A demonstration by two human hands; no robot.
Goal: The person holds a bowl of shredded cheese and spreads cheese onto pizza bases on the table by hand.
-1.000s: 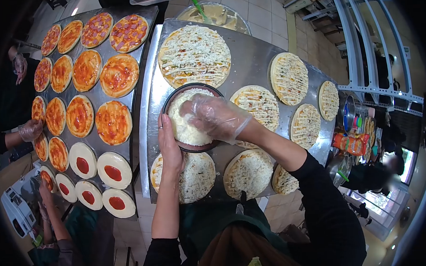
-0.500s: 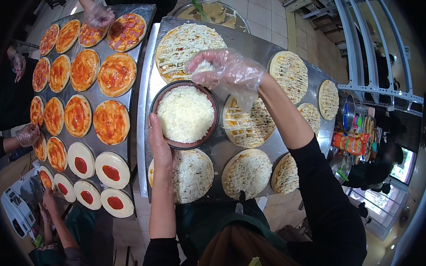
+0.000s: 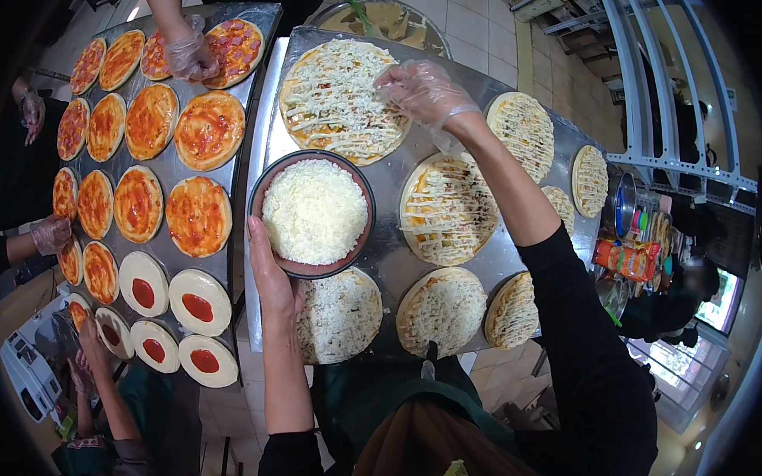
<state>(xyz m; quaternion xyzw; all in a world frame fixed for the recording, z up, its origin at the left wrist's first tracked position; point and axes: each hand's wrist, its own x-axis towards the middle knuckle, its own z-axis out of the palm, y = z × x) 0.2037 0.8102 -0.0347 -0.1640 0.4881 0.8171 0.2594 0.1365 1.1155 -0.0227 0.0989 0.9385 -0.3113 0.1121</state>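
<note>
My bare left hand (image 3: 274, 281) supports a dark-rimmed bowl (image 3: 370, 232) from its lower left side. White grated cheese (image 3: 314, 212) fills most of it. My right hand (image 3: 426, 93), in a clear plastic glove, is above the right edge of a large pizza (image 3: 337, 104). Its fingers are bunched together and point left; the cheese between them is mostly hidden. That pizza carries sauce stripes, with grated cheese scattered over its upper part. Below my right forearm lies a striped pizza (image 3: 448, 214). Two cheese-covered pizzas (image 3: 340, 316) (image 3: 442, 312) lie nearer to me.
More striped pizzas (image 3: 521, 134) (image 3: 589, 182) stand on the metal table (image 3: 386, 259). On the left table, several sauced pizza bases (image 3: 202, 133) lie in rows. Co-workers' gloved hands (image 3: 189, 52) (image 3: 51, 235) work there. A round pan (image 3: 419, 28) is beyond my table.
My right hand has moved up and right from over the bowl to the large pizza's edge. The bowl has shifted slightly left and down. A co-worker's hand has reached onto a topped pizza.
</note>
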